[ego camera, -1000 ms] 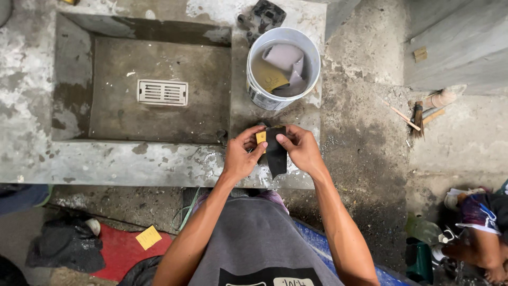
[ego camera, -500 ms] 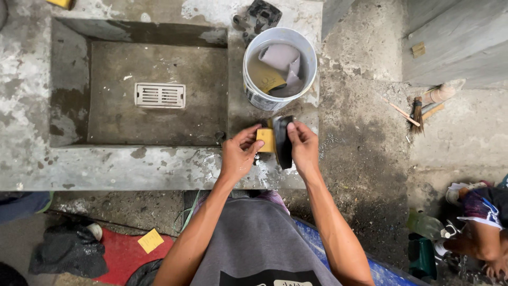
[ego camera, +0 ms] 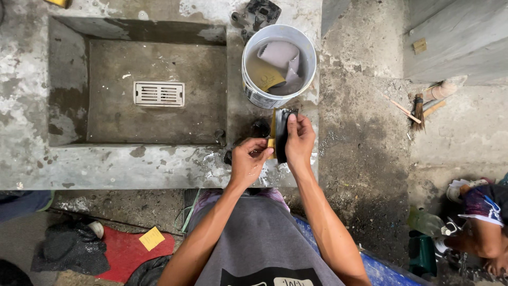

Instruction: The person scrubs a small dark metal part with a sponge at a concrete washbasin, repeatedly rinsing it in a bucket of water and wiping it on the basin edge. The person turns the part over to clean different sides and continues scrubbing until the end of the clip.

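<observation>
My right hand [ego camera: 299, 139] grips a dark sheet wrapped over a yellow block [ego camera: 280, 132], held upright above the wet concrete ledge [ego camera: 132, 167]. My left hand [ego camera: 248, 161] pinches the lower left edge of the same block and sheet. Just beyond them stands a white bucket [ego camera: 253, 85] with murky water, a yellow piece and grey sheets inside.
A sunken concrete basin [ego camera: 106, 100] with a white drain grate [ego camera: 159, 94] lies to the left. A dark metal part [ego camera: 259, 13] rests behind the bucket. A brush [ego camera: 418, 108] lies on the ground at right. Another person [ego camera: 481, 222] crouches at the lower right. Red mat [ego camera: 124, 251] with yellow note below.
The block and dark sheet have risen and turned upright toward the bucket. My right hand now wraps around the sheet, and my left hand has dropped to its lower edge.
</observation>
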A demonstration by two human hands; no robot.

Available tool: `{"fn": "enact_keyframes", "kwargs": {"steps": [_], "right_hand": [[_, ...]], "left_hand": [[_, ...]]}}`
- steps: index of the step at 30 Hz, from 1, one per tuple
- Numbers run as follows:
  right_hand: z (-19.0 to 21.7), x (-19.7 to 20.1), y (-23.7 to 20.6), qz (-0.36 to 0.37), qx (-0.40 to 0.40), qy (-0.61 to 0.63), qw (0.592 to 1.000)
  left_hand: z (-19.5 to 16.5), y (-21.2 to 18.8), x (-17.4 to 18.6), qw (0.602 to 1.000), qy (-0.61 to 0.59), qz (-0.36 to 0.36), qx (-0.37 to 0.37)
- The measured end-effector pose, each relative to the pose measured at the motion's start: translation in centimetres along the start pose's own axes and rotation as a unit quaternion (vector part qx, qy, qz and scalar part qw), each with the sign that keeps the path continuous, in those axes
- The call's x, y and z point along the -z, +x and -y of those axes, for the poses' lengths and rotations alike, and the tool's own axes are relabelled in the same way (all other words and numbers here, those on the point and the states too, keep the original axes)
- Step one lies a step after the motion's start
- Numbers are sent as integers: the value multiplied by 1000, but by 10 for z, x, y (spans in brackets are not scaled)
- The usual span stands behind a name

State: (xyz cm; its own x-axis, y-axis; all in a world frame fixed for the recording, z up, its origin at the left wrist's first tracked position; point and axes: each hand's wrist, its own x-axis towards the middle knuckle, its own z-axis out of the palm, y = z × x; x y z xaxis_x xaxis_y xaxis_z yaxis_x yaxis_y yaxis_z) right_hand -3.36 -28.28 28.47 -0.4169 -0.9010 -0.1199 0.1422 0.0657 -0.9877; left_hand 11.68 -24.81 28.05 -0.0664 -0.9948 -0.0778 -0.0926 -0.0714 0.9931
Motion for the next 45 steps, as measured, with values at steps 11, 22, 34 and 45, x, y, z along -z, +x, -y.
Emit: {"fn": "enact_keyframes", "kwargs": {"steps": [11,22,34,45], "right_hand": [[-17,-3,-13,-39,13,-24,999],[77,43,-28,233,209,-410,857],[27,42,-41,292,-66,-447,843],[-29,-12,-18,139,120,-358,915]], "left_hand": [[-8,-11,-2,997,-36,51,36],[-16,-17,22,966,211,128,-82],[-6,-21,53,985,150,41,-75],[78,-12,68,938,331,52,-91]]}}
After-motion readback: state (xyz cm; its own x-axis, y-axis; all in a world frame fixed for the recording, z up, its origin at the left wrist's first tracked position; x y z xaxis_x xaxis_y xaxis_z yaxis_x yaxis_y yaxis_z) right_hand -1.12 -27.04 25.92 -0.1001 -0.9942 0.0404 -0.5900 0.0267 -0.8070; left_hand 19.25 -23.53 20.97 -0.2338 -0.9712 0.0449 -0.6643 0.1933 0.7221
